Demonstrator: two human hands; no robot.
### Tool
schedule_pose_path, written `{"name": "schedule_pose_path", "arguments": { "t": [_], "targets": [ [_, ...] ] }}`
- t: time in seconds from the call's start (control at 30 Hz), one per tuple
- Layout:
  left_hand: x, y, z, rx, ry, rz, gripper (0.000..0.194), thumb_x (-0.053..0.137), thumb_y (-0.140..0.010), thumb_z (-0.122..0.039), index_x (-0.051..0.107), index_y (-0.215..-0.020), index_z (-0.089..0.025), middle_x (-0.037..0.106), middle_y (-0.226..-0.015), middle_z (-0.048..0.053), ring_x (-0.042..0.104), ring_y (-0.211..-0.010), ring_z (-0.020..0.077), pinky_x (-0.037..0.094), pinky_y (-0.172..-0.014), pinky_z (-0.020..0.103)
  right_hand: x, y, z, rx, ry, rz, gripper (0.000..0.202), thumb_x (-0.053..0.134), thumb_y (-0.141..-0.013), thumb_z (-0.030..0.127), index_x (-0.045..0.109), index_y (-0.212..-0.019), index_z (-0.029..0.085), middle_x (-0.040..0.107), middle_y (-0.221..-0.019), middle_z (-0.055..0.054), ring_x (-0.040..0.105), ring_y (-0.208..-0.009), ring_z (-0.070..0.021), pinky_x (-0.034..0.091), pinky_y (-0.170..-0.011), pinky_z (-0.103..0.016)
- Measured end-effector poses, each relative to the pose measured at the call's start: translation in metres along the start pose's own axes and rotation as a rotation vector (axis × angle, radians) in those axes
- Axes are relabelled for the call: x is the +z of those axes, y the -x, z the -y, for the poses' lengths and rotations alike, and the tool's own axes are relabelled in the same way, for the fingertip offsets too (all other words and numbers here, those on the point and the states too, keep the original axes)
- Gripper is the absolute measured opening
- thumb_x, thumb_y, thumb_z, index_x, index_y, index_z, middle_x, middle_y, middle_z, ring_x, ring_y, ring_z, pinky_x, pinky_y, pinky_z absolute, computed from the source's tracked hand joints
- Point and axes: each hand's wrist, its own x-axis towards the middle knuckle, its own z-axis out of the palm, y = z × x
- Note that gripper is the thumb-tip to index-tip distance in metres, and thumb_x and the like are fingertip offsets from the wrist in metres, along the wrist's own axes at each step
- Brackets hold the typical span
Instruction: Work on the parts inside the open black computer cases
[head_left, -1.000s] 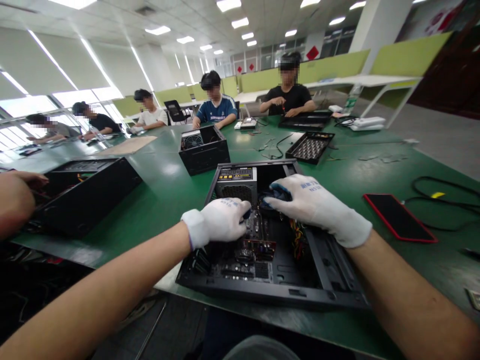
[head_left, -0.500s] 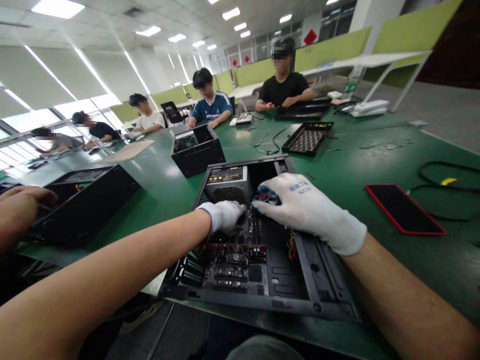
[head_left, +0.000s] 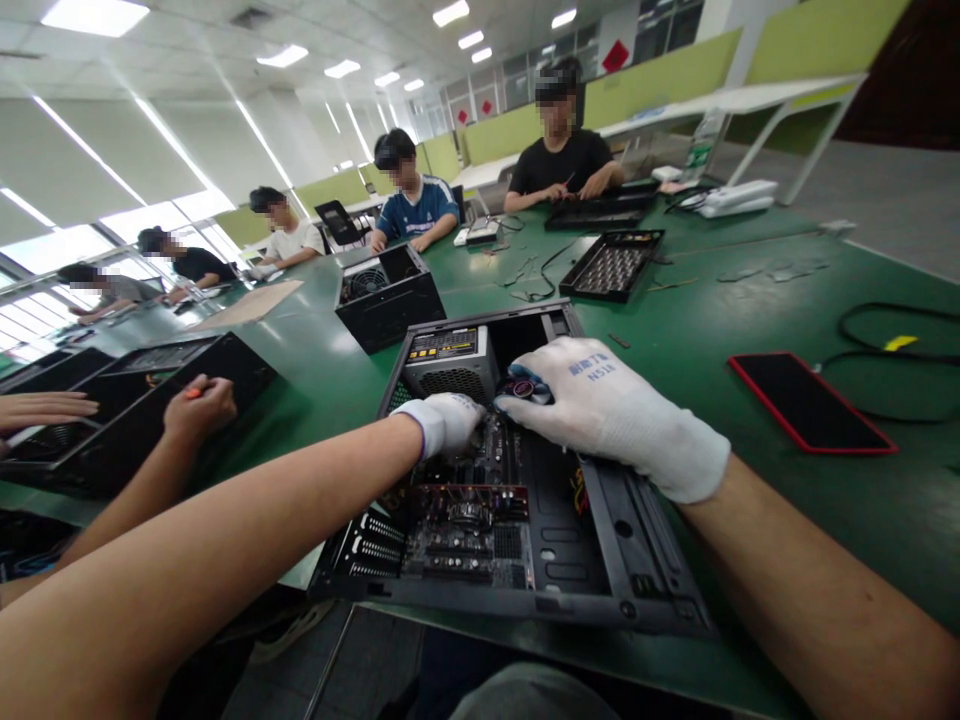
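Observation:
An open computer case (head_left: 652, 545) lies on its side in front of me. Inside it are a motherboard (head_left: 469, 562), a dark red expansion card (head_left: 461, 505) and a boxy power supply (head_left: 450, 365). My right hand (head_left: 600, 400), in a white glove, is closed around a small round CPU fan (head_left: 523, 388) near the power supply's corner. My left hand (head_left: 450, 425), also gloved, reaches onto the board just left of the fan. Its fingers are bent together, and whatever they grip is hidden. Coloured wires (head_left: 580, 490) show beneath my right wrist.
Left of me, another person's hand (head_left: 201, 405) holds something orange beside a black case (head_left: 150, 415). Another case (head_left: 390, 300) stands beyond mine. A red-edged black tray (head_left: 810, 402) and a black cable (head_left: 847, 315) lie right. Several people sit across the green table.
The view has shifted slightly. Both my hands stay nearly in place at the fan and board. At left, the neighbour's hands have separated, one now showing the orange item.

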Motion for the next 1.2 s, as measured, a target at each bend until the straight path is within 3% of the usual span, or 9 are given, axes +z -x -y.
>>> {"name": "schedule_pose_path", "arguments": {
  "t": [0.2, 1.2],
  "targets": [
    [-0.0002, 0.0027, 0.0013, -0.021, 0.000, -0.009, 0.040, 0.077, -0.082, -0.031, 0.073, -0.119, -0.016, 0.076, -0.122, 0.015, 0.073, -0.113, 0.0312, 0.057, -0.101, 0.037, 0.0015, 0.0008, -0.0005, -0.003, 0.020, 0.005, 0.060, 0.052, -0.099, 0.063, 0.071, -0.126, 0.014, 0.075, -0.118, -0.016, 0.067, -0.114, -0.0335, 0.045, -0.100, -0.043],
    [-0.0055, 0.0058, -0.0006, -0.032, -0.044, 0.018, 0.040, 0.072, -0.086, -0.026, 0.070, -0.125, -0.015, 0.074, -0.126, 0.015, 0.071, -0.116, 0.0306, 0.056, -0.101, 0.037, -0.0052, -0.0023, 0.0051, 0.016, 0.037, 0.047, 0.053, 0.054, -0.097, 0.063, 0.072, -0.116, 0.017, 0.075, -0.111, -0.014, 0.068, -0.106, -0.0330, 0.048, -0.092, -0.041]
  ]
}}
